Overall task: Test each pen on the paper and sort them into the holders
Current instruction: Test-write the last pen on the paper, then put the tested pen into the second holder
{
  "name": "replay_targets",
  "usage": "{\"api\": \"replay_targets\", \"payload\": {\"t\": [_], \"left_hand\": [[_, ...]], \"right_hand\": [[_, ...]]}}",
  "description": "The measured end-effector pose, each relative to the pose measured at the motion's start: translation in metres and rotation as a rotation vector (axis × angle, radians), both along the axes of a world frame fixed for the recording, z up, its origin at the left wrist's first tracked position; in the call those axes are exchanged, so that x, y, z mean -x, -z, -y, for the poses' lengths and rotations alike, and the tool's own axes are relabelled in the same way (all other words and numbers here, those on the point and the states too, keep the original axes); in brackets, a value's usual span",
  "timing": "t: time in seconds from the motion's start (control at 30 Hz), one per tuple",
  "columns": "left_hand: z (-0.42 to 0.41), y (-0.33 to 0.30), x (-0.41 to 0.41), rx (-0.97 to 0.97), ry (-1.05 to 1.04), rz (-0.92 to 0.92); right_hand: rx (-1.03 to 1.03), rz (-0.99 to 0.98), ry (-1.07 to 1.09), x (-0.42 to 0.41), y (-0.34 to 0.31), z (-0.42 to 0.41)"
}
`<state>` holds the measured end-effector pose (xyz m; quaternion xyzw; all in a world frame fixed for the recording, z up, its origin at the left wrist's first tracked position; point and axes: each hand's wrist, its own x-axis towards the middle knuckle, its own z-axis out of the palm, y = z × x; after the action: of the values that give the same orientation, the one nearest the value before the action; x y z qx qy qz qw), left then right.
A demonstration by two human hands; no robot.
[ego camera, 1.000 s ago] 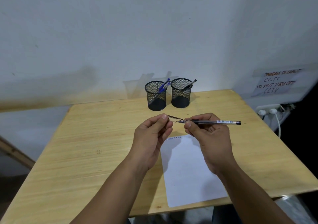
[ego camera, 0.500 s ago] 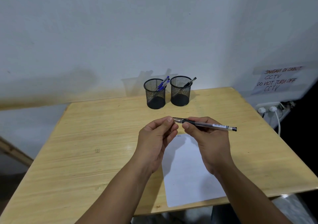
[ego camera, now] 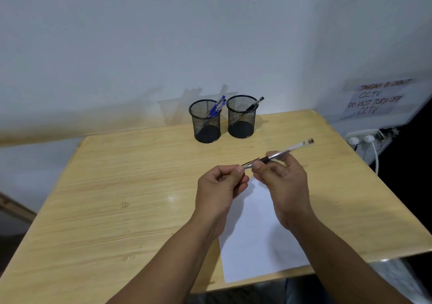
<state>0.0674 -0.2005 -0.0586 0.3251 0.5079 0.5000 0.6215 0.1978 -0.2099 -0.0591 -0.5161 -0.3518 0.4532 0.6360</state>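
- The pen (ego camera: 279,154) sits in the right hand (ego camera: 284,182), pinched between thumb and fingers near its front end; the barrel angles up and away to the right, well above the surface (ego camera: 117,186).
- The left hand (ego camera: 221,184) has its grip closed on something thin at the pen's tip end; it looks like a cap or the tip itself, but motion blur keeps me from telling which.
- Held tip-to-hand like this, the pen is likely being capped or uncapped; which of the two I cannot tell.
- The paper (ego camera: 257,240) lies directly beneath both hands, where a test stroke is easy to make.
- Beyond the hands stand two mesh holders just beside each other: the left holder (ego camera: 205,126) carries blue pens (ego camera: 217,107), the right holder (ego camera: 242,121) one black pen (ego camera: 254,103).
- The colours suggest sorting by ink, so this dark pen probably belongs on the right.
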Motion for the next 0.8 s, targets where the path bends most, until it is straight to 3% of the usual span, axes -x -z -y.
{"api": "replay_targets", "payload": {"t": [0.1, 0.17, 0.27, 0.43, 0.5, 0.8], "left_hand": [[-0.014, -0.003, -0.012, 0.021, 0.095, -0.014], [-0.033, -0.003, -0.020, -0.015, 0.118, -0.060], [-0.074, 0.001, -0.029, -0.095, 0.031, -0.269], [-0.134, 0.001, -0.043, -0.181, -0.030, -0.589], [-0.148, -0.001, -0.050, -0.205, -0.038, -0.669], [-0.176, 0.006, -0.067, -0.175, -0.163, -0.716]], "right_hand": [[-0.017, -0.147, 0.040, -0.010, -0.007, -0.021], [-0.046, -0.105, 0.068, -0.018, -0.017, -0.039], [-0.047, 0.153, 0.124, -0.039, -0.033, -0.072], [-0.079, 0.864, 0.084, -0.068, -0.064, -0.125], [-0.076, 1.065, 0.009, -0.070, -0.077, -0.142], [-0.071, 1.355, -0.175, -0.050, -0.076, -0.192]]}}
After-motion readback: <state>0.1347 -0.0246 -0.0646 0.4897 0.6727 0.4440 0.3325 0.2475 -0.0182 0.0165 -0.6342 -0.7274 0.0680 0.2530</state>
